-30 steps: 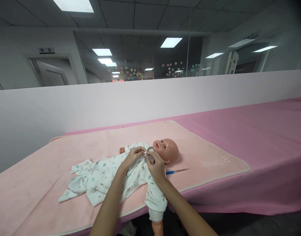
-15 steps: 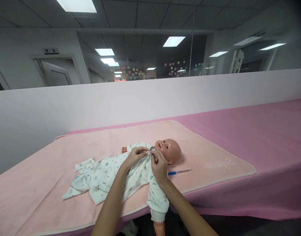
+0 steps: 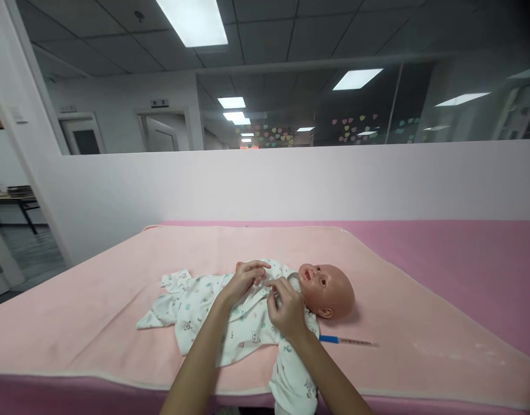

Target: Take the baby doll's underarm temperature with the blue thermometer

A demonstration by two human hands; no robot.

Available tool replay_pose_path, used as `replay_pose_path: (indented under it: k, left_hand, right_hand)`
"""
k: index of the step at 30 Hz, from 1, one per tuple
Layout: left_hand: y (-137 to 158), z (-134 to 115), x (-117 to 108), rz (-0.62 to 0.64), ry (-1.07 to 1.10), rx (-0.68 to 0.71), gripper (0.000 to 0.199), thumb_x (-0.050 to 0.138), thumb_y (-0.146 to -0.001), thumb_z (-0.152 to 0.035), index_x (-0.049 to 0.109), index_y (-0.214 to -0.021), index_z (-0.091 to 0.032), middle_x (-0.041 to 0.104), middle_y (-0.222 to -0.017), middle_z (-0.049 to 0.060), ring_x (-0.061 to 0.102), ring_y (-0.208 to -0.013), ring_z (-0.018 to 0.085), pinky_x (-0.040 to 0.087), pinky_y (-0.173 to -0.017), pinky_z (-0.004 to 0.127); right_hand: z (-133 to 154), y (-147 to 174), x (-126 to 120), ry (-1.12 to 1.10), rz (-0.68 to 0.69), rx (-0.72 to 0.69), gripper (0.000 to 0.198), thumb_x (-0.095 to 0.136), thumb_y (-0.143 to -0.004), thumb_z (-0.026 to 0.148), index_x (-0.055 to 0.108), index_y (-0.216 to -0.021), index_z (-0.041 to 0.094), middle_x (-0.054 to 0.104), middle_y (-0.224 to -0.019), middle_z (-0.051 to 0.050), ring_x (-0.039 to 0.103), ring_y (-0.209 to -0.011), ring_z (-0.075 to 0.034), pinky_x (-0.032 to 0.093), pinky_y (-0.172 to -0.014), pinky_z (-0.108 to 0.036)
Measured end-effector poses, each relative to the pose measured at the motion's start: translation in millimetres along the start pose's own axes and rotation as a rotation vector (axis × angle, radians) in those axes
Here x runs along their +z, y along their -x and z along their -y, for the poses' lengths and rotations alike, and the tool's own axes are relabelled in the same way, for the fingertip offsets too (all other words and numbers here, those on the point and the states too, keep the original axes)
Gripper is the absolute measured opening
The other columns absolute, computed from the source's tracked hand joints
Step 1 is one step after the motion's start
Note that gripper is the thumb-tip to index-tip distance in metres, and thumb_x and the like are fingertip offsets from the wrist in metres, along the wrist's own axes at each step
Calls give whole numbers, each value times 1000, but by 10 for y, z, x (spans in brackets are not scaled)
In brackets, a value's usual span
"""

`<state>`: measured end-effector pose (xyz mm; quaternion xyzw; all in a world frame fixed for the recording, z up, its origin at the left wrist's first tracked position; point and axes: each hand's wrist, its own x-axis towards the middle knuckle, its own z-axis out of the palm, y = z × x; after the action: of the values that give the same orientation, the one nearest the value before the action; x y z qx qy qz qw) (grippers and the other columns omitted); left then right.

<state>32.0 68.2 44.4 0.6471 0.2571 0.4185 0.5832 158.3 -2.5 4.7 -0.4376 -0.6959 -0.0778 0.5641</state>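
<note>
Your left hand (image 3: pixel 243 281) and right hand (image 3: pixel 285 305) both pinching the front of the printed romper (image 3: pixel 230 314) at the chest of the baby doll (image 3: pixel 323 283), doll lying face-up on the pink blanket (image 3: pixel 117 300), thermometer (image 3: pixel 346 341) just beside its head.

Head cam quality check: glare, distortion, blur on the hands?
Head view: ceiling panel blown out; wide-angle bends the partition wall; corners vignette dark. Left hand and right hand on the doll's romper read sharp, soft shadows only.
</note>
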Motion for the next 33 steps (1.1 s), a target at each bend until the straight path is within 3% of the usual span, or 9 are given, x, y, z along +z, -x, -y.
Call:
replay_pose_path:
  k: [4, 11, 16, 20, 27, 30, 33]
  left_hand:
    - [82, 55, 29, -76, -104, 74, 22, 59, -72, -30, 65, -82, -12, 48, -55, -2, 38, -50, 6, 29, -52, 21]
    - [505, -73, 30, 22, -555, 112, 25, 61, -69, -24, 66, -92, -16, 60, -78, 4, 48, -69, 12, 37, -60, 22]
    - [556, 1, 23, -95, -536, 143, 29, 54, -69, -14, 65, -96, -14, 63, -85, 6, 52, -74, 14, 41, -64, 24]
    - [554, 60, 55, -188, -542, 151, 30, 50, -70, -13, 67, -94, -14, 64, -75, 5, 53, -67, 13, 42, -62, 24]
    - [613, 44, 89, -160, -552, 184, 25, 48, -78, -25, 68, -90, -16, 68, -89, 7, 60, -83, 19, 45, -75, 29]
    - [672, 77, 137, -207, -702, 260, 27, 48, -79, -28, 64, -98, -18, 67, -90, 7, 59, -80, 19, 44, -72, 29]
    - [725, 140, 174, -240, -947, 373, 23, 48, -80, -30, 63, -94, -20, 65, -84, 7, 57, -77, 19, 41, -73, 30]
  right_hand:
    - [-27, 26, -51, -8, 73, -17, 16, 43, -66, 10, 52, -77, 19, 55, -72, -2, 52, -60, -14, 36, -55, -23]
    - [-97, 52, 1, -71, 64, -13, 13, 41, -68, 9, 46, -71, 20, 52, -64, 1, 48, -55, -13, 33, -53, -23]
    - [-79, 87, -14, -153, -21, -28, 14, 38, -71, 8, 43, -68, 20, 44, -58, 2, 38, -48, -10, 29, -48, -23]
    - [-58, 89, -26, -188, -65, -42, 15, 37, -72, 8, 44, -67, 20, 45, -59, 2, 40, -50, -11, 30, -48, -23]
    - [-58, 62, -5, -102, 0, -14, 17, 42, -74, 12, 57, -80, 19, 58, -75, -3, 51, -58, -12, 36, -52, -22]
    - [-53, 57, 1, -48, 51, -15, 16, 44, -74, 13, 58, -78, 20, 58, -80, -3, 52, -60, -12, 38, -55, -22]
    - [-49, 56, 9, -18, 68, 4, 12, 45, -73, 13, 56, -73, 19, 56, -77, -2, 51, -59, -12, 37, -55, -22]
